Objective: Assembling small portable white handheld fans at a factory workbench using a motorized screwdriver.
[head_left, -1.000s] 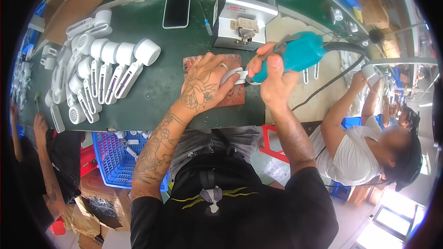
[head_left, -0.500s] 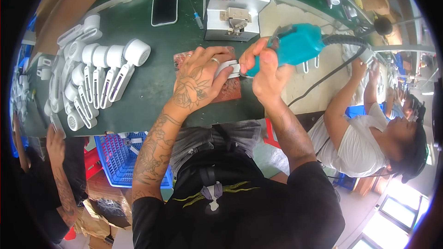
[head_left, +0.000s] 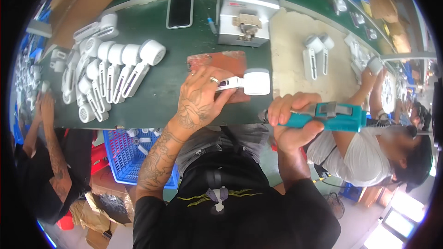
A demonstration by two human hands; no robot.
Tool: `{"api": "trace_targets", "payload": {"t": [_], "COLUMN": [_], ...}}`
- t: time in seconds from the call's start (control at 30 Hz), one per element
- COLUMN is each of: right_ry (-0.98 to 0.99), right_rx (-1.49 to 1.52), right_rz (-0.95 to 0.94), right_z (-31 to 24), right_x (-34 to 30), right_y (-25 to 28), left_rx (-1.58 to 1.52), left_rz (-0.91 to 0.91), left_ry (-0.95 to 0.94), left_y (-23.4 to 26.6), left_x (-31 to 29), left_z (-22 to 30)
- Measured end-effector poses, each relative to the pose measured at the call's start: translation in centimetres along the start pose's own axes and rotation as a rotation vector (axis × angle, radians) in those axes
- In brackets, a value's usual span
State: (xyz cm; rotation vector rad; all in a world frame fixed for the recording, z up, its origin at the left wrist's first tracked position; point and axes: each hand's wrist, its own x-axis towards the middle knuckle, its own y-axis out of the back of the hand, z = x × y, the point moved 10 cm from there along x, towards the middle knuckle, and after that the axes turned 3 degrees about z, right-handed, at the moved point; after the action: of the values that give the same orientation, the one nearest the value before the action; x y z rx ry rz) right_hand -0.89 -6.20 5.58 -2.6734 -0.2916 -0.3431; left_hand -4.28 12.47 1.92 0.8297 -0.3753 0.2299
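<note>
My left hand (head_left: 200, 91) is closed on the handle of a white round-headed handheld device (head_left: 256, 83), which has a slot along its handle. The device lies over a worn red pad (head_left: 237, 60) on the green bench, its head pointing right. My right hand (head_left: 295, 122) grips a teal electric screwdriver (head_left: 346, 116) around its front part, over the bench's near edge. The screwdriver's tip points left and stands apart from the device.
Many similar white devices (head_left: 110, 76) lie heaped on the left. Behind the pad stands a silver machine (head_left: 247, 14), with a phone (head_left: 180, 9) and a small screwdriver (head_left: 212, 25) beside it. Two devices (head_left: 310, 60) rest on the right board. Co-workers (head_left: 364, 157) sit on both sides; a blue basket (head_left: 117, 152) is below.
My right hand has drawn the electric screwdriver away from the device, right and toward me. The device's round head, hidden before, now shows beyond my left fingers. The view has shifted slightly.
</note>
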Motion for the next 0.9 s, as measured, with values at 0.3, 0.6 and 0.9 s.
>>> {"api": "trace_targets", "payload": {"t": [0.3,0.6,0.9], "right_ry": [0.005,-0.098,-0.166], "right_rx": [-0.160,-0.043,-0.036], "right_rz": [-0.070,-0.193,-0.171], "right_z": [2.1,4.7,4.5], "right_x": [-2.0,-2.2,-3.0], "right_y": [1.4,-2.7,-2.0], "left_rx": [-0.277,0.007,0.605], "left_rz": [0.489,1.096,1.131], "left_ry": [0.540,0.644,0.990], "left_y": [12.0,27.8,39.0], "left_x": [-8.9,-22.8,-30.8], "left_z": [-9.7,-18.3,-30.8]}}
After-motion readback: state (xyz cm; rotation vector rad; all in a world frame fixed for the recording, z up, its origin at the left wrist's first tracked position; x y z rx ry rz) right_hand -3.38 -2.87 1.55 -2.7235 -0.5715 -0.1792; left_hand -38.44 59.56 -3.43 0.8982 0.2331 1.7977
